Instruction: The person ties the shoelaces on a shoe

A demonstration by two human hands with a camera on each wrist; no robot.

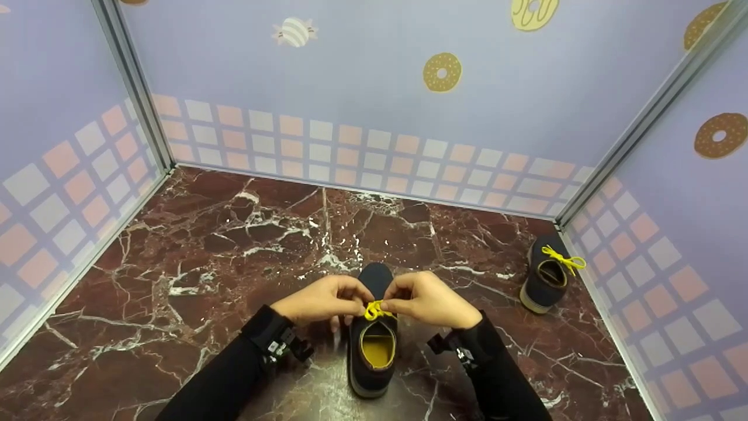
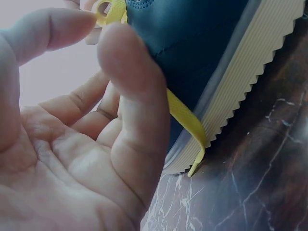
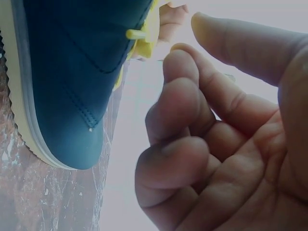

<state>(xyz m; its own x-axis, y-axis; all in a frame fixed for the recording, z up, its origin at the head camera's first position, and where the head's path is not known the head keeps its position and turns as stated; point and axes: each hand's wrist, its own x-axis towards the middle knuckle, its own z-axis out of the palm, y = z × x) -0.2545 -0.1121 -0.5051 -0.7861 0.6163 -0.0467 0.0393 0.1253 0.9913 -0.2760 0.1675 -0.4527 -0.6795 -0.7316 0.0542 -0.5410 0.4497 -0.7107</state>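
A dark navy shoe [image 1: 369, 374] with a yellow insole stands on the floor, its toe pointing away from me. Yellow shoelace [image 1: 374, 311] lies in loops over its front, and one lace end [image 2: 192, 126] hangs down the shoe's side. From the left, my left hand [image 1: 327, 299] pinches a loop of the lace between thumb and finger. On the other side my right hand [image 1: 431, 299] is close by the lace. The right wrist view shows a gap between thumb and forefinger, with the other fingers loosely curled. A short lace tip [image 3: 135, 34] sticks out near them.
A second dark shoe [image 1: 544, 286] with a tied yellow lace [image 1: 564, 257] stands at the right, near the side wall. Pale purple panels [image 1: 362, 76] with tile and doughnut prints enclose the marbled red-brown floor [image 1: 234, 234] at the back and both sides.
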